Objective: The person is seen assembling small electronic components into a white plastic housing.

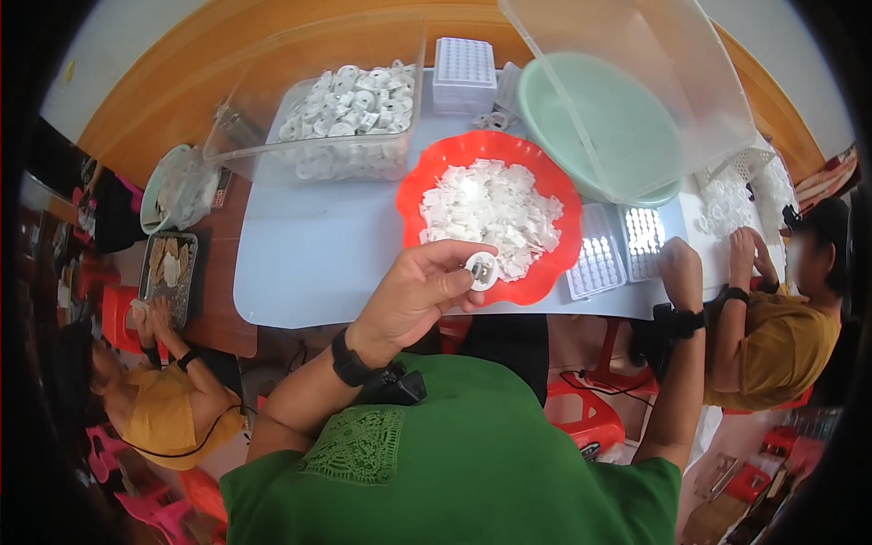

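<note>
My left hand [427,283] pinches a small round white plastic part [482,271] with a metallic piece in its middle, held over the near edge of a red scalloped bowl [416,186]. A heap of thin white plastic pieces [490,211] fills the bowl. My right hand [680,269] is off to the right with its fingers curled, beside a clear tray of round white parts [643,241]. What those fingers hold, if anything, is hidden. A second clear tray [597,259] lies to its left.
A clear bin [350,150] of white round parts stands at the back left, near stacked trays [464,74]. Behind the bowl, a clear plastic lid or bin [654,82] leans over a green basin [581,109]. People in yellow work at left [182,404] and right [781,350].
</note>
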`<state>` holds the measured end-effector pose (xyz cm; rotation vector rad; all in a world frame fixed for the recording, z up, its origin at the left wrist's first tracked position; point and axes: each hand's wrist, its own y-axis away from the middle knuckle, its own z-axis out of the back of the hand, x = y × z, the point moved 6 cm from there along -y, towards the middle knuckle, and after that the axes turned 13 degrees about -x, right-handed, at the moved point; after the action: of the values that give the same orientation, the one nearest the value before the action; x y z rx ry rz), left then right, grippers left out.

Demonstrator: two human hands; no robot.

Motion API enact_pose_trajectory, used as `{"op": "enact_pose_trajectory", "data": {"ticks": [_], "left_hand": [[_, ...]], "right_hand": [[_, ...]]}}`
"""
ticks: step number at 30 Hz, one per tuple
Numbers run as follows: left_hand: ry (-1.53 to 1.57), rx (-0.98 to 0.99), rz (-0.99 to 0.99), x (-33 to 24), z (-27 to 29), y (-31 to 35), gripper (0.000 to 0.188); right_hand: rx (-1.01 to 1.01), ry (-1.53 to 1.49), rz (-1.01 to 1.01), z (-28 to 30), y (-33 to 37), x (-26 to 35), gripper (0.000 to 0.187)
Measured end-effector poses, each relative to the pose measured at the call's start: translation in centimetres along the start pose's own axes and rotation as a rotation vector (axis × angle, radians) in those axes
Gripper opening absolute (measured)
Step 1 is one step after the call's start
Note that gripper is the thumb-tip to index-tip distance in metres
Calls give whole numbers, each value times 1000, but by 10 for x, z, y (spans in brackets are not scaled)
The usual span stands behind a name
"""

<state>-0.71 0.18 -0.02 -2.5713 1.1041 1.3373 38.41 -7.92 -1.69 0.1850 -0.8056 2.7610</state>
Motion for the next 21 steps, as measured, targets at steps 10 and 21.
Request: {"op": "enact_pose_trajectory", "data": {"ticks": [10,21], "left_hand": [[50,11,-42,1,3,0,34],[11,5,-158,-2,3,15,31]], "right_hand": [[-67,-689,29,74,2,199,14],[-178,-860,289,59,12,292,21]]}}
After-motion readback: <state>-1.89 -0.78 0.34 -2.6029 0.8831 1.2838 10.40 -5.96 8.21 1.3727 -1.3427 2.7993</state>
